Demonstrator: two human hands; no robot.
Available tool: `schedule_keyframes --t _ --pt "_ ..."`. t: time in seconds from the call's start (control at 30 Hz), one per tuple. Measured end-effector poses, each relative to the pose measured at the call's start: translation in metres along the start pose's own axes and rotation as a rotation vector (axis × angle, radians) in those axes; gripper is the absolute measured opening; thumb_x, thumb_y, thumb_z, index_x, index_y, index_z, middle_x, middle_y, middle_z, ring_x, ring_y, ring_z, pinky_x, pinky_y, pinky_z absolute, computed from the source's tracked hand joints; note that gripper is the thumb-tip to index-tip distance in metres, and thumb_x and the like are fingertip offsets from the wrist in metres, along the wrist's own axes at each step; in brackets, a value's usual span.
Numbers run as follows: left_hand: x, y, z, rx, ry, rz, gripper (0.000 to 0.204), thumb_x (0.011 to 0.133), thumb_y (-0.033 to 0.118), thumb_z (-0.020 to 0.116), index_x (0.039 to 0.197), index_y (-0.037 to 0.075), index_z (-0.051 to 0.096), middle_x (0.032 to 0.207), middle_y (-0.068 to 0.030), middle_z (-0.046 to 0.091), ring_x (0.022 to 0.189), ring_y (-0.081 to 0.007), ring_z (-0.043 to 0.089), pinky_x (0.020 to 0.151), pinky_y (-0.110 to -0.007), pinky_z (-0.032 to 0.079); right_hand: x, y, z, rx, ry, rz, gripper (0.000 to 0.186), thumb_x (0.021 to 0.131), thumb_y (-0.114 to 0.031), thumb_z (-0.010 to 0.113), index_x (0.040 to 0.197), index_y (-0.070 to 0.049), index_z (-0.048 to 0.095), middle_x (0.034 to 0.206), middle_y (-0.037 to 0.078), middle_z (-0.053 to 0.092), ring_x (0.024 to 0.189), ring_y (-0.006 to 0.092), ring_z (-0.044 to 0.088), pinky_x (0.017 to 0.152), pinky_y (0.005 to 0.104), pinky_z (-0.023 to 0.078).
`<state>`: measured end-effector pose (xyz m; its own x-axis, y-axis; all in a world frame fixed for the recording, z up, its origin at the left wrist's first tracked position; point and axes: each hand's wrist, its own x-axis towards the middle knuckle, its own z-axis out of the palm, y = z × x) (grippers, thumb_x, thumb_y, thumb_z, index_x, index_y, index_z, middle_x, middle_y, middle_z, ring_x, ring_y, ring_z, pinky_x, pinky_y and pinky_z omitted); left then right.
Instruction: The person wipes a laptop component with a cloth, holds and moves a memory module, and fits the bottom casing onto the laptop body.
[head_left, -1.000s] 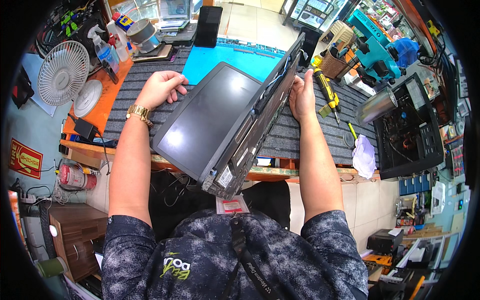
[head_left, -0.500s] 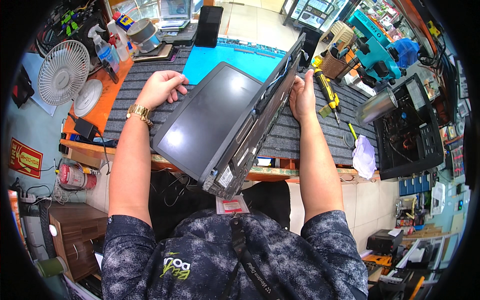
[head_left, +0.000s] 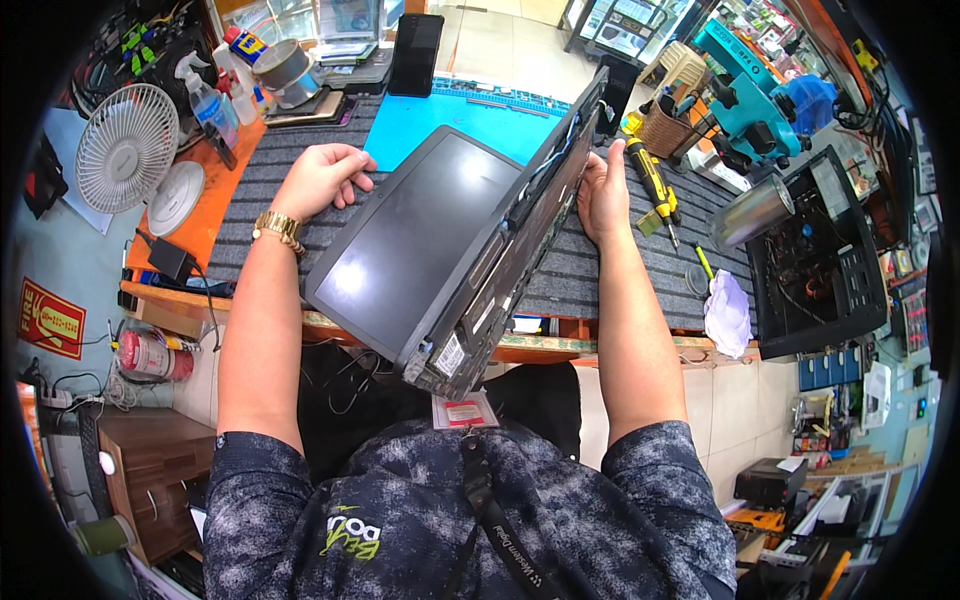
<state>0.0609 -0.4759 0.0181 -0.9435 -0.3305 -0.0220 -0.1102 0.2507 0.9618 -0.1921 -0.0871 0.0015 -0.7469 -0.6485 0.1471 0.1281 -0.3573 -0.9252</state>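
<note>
Two hands hold my laptop [head_left: 440, 250] tilted over the table [head_left: 590, 280]: left hand [head_left: 322, 178] grips its screen edge, right hand [head_left: 603, 195] grips its far base.

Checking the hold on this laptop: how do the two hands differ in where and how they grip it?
The left hand curls over the laptop lid's far corner beside the dark screen; the right hand presses flat against the base's outer side. The left wrist wears a gold watch; the right is bare. Both hold the laptop tilted above the bench.
</note>
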Motion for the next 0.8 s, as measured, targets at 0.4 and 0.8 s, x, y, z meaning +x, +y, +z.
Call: schedule_keyframes --t 0.4,0.8 --pt "0.0011 -0.0003 0.0 0.001 -0.006 0.001 0.032 0.113 0.028 0.064 0.118 -0.001 0.077 0.089 -0.007 0.081 0.06 -0.0055 0.066 0.053 -0.021 0.052 -0.0014 -0.002 0.0037 -0.023 0.009 -0.011 0.095 0.111 -0.082 0.027 0.124 -0.001 0.075 0.118 0.015 0.081 0.109 0.0253 0.075 0.103 0.0398 0.056" --pt "0.0013 -0.0007 -0.0005 0.005 -0.008 -0.001 0.032 0.113 0.028 0.064 0.117 -0.001 0.078 0.09 -0.0073 0.081 0.061 -0.0057 0.066 0.054 -0.021 0.052 -0.001 -0.0014 0.0044 -0.037 0.039 -0.009 0.094 0.111 -0.082 0.027 0.121 -0.002 0.076 0.113 0.013 0.08 0.105 0.0248 0.074 0.099 0.0397 0.058"
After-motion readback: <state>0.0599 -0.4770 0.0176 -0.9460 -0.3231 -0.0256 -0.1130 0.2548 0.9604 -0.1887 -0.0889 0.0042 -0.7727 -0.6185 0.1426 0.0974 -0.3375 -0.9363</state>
